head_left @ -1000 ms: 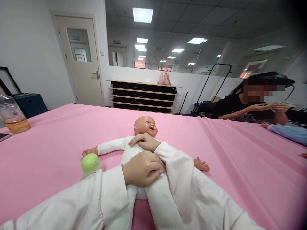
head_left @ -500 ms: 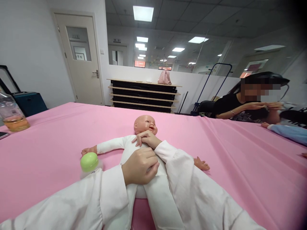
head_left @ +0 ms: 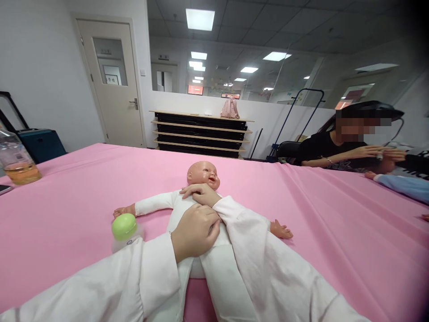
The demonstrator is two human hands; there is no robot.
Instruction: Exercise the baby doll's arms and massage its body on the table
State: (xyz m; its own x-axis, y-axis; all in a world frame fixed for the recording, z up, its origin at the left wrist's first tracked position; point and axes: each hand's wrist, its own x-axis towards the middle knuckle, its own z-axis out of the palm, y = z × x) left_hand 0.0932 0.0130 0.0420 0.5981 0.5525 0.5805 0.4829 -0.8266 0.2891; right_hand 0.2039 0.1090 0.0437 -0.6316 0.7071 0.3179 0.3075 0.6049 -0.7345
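Note:
A baby doll [head_left: 174, 213] with a white cloth body lies on its back, head away from me and arms spread. My right hand [head_left: 201, 194] rests across its upper chest just below the chin, fingers stretched out and holding nothing. Lower on the torso lies my left hand [head_left: 196, 233], its fingers curled inward beside my right cuff. Whatever those fingers may grip is hidden. Near the doll's arm at left stands a bottle with a green cap [head_left: 124, 226], partly covered by my left sleeve.
A pink cloth [head_left: 83, 192] covers the table. At the far left are a bottle of amber liquid [head_left: 22, 165] and a phone edge [head_left: 5, 189]. A person [head_left: 338, 147] sits at the right, near a blue-sleeved doll arm [head_left: 402, 185]. Shelves [head_left: 201, 134] stand behind.
My right hand's fingers have stretched and slid slightly left over the doll's chest. My left hand has shifted a little. The other person's hands have moved slightly right.

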